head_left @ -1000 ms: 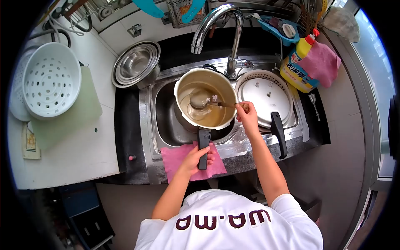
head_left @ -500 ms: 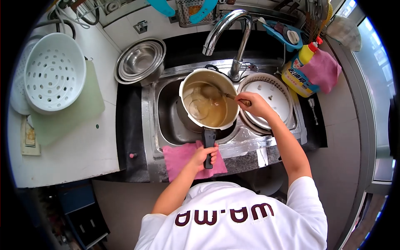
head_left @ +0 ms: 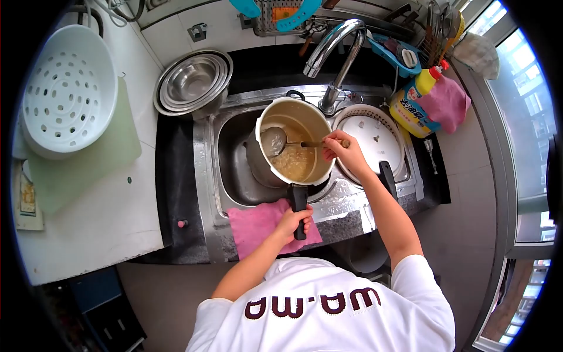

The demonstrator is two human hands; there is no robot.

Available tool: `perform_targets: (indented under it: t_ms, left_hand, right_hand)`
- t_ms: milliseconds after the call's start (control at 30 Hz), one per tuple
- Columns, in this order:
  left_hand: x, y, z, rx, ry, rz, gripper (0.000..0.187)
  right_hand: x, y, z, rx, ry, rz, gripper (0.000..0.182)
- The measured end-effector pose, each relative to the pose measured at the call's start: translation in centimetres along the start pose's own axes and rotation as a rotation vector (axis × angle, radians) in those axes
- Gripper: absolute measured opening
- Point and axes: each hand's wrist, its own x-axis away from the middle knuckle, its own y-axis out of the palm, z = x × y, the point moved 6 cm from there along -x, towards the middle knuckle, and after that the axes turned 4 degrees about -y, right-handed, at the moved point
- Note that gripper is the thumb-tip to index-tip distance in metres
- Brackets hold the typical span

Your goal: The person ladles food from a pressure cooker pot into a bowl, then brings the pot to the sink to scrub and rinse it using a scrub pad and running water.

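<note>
We see a cream-coloured pot (head_left: 293, 144) with a black handle (head_left: 299, 202) in the steel-grey sink (head_left: 234, 176). In front of the sink lies a pink cloth (head_left: 258, 226). Left of the sink stand silver bowls (head_left: 192, 82) and a white colander (head_left: 64, 88) dotted with holes on a pale green board (head_left: 82, 170). Right of the sink stands a yellow bottle (head_left: 413, 102) with a blue label beside a pink rag (head_left: 446, 102).

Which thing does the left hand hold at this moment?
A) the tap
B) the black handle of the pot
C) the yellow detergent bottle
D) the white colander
B: the left hand grips the black handle of the pot, above the pink cloth.
</note>
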Motion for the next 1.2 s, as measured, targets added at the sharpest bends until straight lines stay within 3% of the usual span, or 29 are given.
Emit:
perform_targets:
  t_ms: [133,200,233,300,433,500,533,600,767,833,867,933,1100,1200]
  left_hand:
    - [0.1,0.1,0.1,-0.006,0.009,0.033,0.014]
    - [0.2,0.2,0.1,-0.021,0.023,0.055,0.015]
    - [0.3,0.2,0.0,-0.019,0.024,0.063,0.015]
    - [0.3,0.3,0.1,-0.033,0.049,0.077,0.014]
    - [0.3,0.4,0.2,-0.035,0.053,0.097,0.014]
    - [0.4,0.5,0.1,-0.038,0.05,0.108,0.016]
    - [0.4,0.5,0.2,-0.039,0.052,0.11,0.016]
    - [0.5,0.4,0.2,-0.051,0.047,0.124,0.017]
    - [0.5,0.6,0.2,-0.056,0.045,0.129,0.015]
    - [0.6,0.6,0.2,-0.055,0.042,0.135,0.015]
    - [0.6,0.7,0.2,-0.05,0.042,0.134,0.015]
    - [0.6,0.7,0.2,-0.05,0.041,0.128,0.015]
    - [0.4,0.4,0.1,-0.031,0.038,0.123,0.016]
    - [0.4,0.3,0.1,-0.049,0.045,0.144,0.016]
  right_hand:
    - [-0.6,0.1,-1.7,0.261,-0.113,-0.055,0.014]
    - [0.0,0.2,-3.5,0.616,-0.424,-0.136,0.012]
    - [0.1,-0.4,-3.4,0.609,-0.425,-0.141,0.012]
    - [0.7,-0.6,-3.6,0.93,-0.583,-0.242,0.011]
    - [1.4,-1.7,-3.1,0.946,-0.471,-0.284,0.015]
    - [1.6,-2.8,-1.9,0.687,-0.196,-0.201,0.011]
    - [1.7,-2.7,-1.8,0.685,-0.197,-0.202,0.011]
    - [1.8,-2.7,0.1,0.185,0.123,-0.164,0.012]
    - [2.1,-1.6,0.0,0.028,0.002,-0.141,0.012]
    - [3.0,-1.2,-2.9,0.454,-0.36,-0.147,0.008]
    - [3.3,-1.3,-3.1,0.453,-0.361,-0.144,0.008]
    - [4.8,-1.3,-4.9,0.621,-0.618,-0.16,0.015]
    - [8.7,-2.6,-6.6,0.681,-0.594,-0.184,0.022]
    - [11.7,-4.7,-8.2,0.718,-0.633,-0.043,0.023]
